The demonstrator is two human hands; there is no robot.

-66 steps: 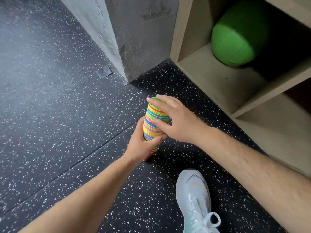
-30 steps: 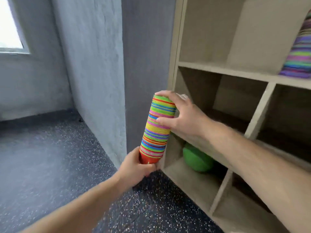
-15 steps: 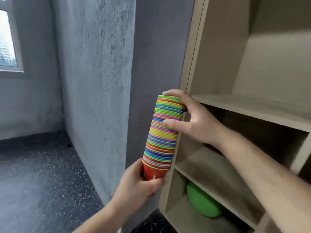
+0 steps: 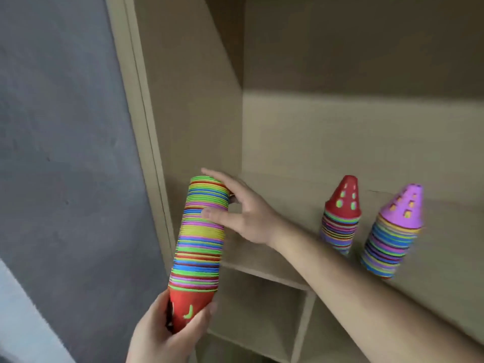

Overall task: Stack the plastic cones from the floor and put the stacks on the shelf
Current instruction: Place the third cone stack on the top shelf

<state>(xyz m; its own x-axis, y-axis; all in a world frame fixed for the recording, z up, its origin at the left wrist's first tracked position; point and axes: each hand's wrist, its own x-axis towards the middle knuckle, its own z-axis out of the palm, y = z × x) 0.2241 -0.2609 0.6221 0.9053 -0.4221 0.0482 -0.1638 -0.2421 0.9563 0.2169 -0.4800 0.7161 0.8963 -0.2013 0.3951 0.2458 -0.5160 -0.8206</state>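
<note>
Here, in the head view, a person holds a tall stack of plastic cones (image 4: 200,241) in front of a pale wooden shelf (image 4: 301,163), the stack tilted slightly with its narrow red end down. The stack is a ribbed column of thin nested rims in green, yellow, blue, purple and red, smooth and glossy, widening very little from bottom to top. The left hand (image 4: 167,334) is clenched around the red bottom cone, fingers wrapped across its front, where a small green curved mark shows. The right hand (image 4: 245,216) steadies the upper part of the stack: its forefinger lies over the top rim, its thumb presses the ribbed side partway down, and the remaining fingers are curled behind, so the grasp is loose rather than tight.

The stack is in the air at the left front edge of the shelf, just beside the left upright panel and not yet resting on the board. On the board to the right of the held stack stand two shorter stacks, tips up and leaning a little. The nearer, the red-topped stack (image 4: 340,218), ends in a blunt perforated cone with green showing through its holes. The purple-topped stack (image 4: 392,231) stands just beside it, its cap pierced with square holes showing yellow. The shelf's surfaces are matte and flat, with open compartments below. A rough grey wall (image 4: 65,153) lies left of the shelf.
</note>
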